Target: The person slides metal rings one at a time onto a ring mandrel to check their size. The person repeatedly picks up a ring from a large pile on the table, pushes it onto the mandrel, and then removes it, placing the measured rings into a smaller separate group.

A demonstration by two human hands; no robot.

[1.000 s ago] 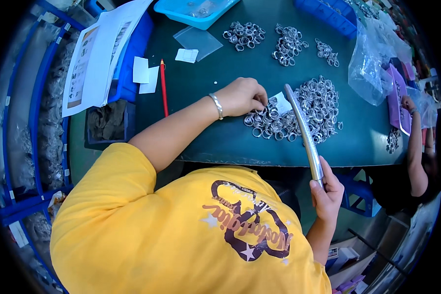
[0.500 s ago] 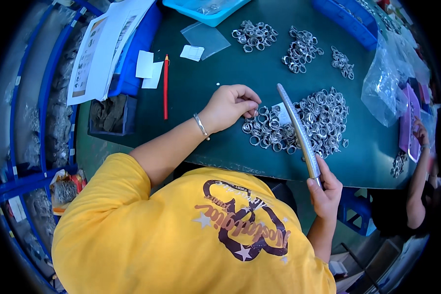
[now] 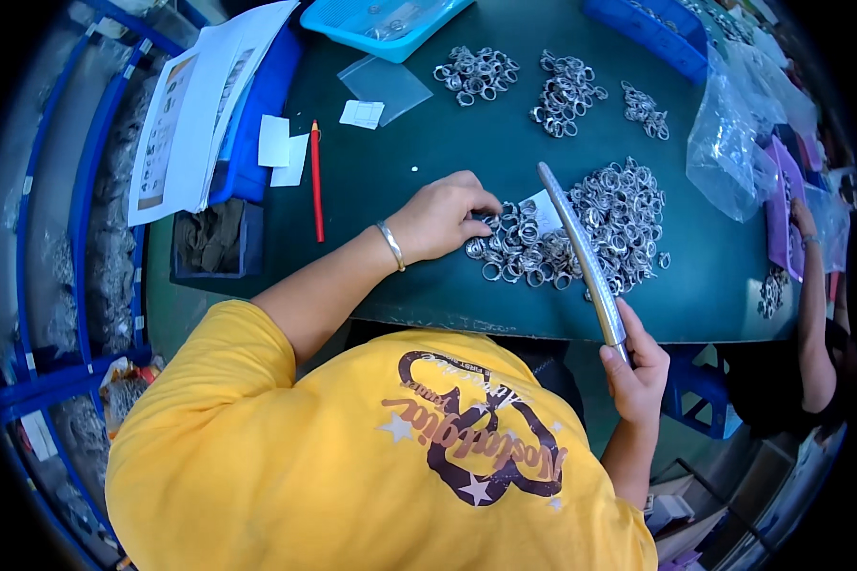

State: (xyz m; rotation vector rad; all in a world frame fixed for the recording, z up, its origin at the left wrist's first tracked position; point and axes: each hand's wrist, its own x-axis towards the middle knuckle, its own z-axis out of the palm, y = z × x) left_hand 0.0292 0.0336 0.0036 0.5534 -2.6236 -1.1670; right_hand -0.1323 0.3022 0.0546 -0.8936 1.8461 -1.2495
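Observation:
My left hand (image 3: 440,217), a silver bracelet on its wrist, rests on the dark green table (image 3: 448,285) with its fingertips pinching at the left edge of a big heap of small silver rings (image 3: 581,228). Whether a ring sits between the fingers I cannot tell. My right hand (image 3: 633,366) is below the table's near edge, gripping the thick end of a long tapered metal rod (image 3: 581,252) that slants up over the heap. A small white paper slip (image 3: 546,211) lies among the rings.
Three smaller ring piles (image 3: 476,71) (image 3: 567,93) (image 3: 645,109) lie farther back. A red pencil (image 3: 316,181), white slips, papers (image 3: 190,105), blue trays (image 3: 376,24) and a clear bag (image 3: 728,143) surround them. Another person's arm (image 3: 809,276) works at the right.
My left hand drew back from the heap and now reaches into its left edge again. The rod in my right hand has barely moved. The view shifted slightly.

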